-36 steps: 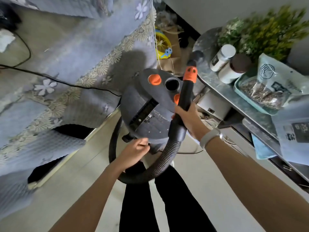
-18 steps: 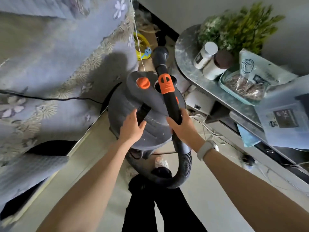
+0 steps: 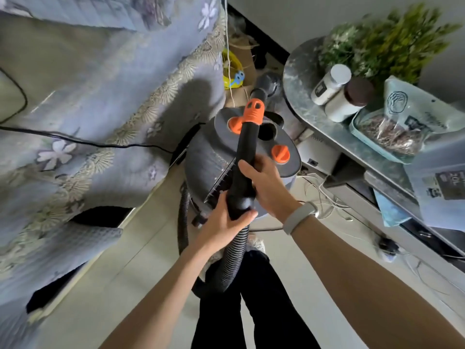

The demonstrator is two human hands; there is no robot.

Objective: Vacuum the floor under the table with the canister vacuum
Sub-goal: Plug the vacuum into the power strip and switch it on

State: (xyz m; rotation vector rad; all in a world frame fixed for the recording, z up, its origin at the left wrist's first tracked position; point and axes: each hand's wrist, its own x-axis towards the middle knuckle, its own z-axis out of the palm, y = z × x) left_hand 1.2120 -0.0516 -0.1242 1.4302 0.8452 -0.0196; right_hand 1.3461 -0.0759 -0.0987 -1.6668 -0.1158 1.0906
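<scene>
From the head camera, your left hand (image 3: 224,222) is wrapped around the lower end of the black hose handle (image 3: 242,172), thumb across its rounded end, just where the ribbed hose (image 3: 232,260) begins. Your right hand (image 3: 264,187) grips the same handle a little higher up, fingers curled round it, a pale wristband (image 3: 299,217) on that wrist. The handle points away from you, its orange collar (image 3: 253,112) lying over the top of the grey canister vacuum (image 3: 208,159), which stands on the pale floor (image 3: 289,253) just ahead of your legs. Two orange knobs show on the canister's lid. The ribbed hose loops down past your legs and back up the canister's left side. To your left hangs a blue flowered cover (image 3: 100,96) with a black cord (image 3: 75,141) across it. To your right, the table (image 3: 302,79) carries two jars (image 3: 339,94), a green plant (image 3: 382,41) and a tray (image 3: 377,144) of packets.
</scene>
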